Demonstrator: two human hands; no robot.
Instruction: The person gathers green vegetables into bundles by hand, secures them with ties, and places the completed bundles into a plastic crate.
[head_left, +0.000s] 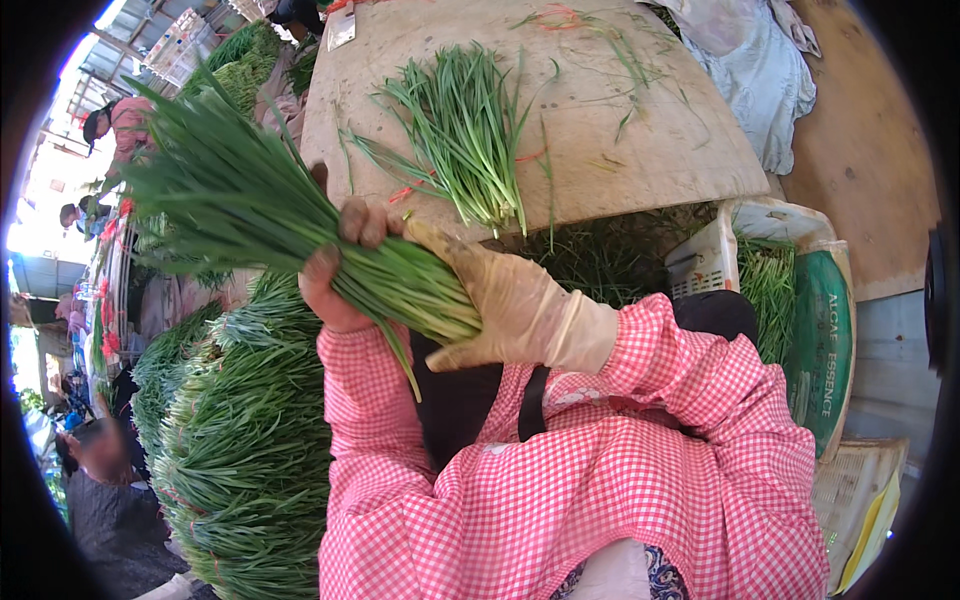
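A thick bunch of garlic chives (260,215) is held slantwise in front of me, its green tips pointing to the far left and its pale cut ends toward my right. My left hand (345,260), bare and soiled, is wrapped around the middle of the stems. Over the cut ends, my right hand (510,300) in a stained cream glove clasps the bunch, fingers above and thumb below. A smaller pile of chives (465,135) lies on the wooden board (640,170) beyond my hands, with red ties (410,188) beside and under it.
Stacked chive bundles (245,440) rise at my left. On the right stand a white crate (705,255) and a green-sided container (822,350) with chives between. Loose leaves (590,255) lie below the board's near edge. A pale cloth (750,80) hangs at far right. Other people (130,130) are at left.
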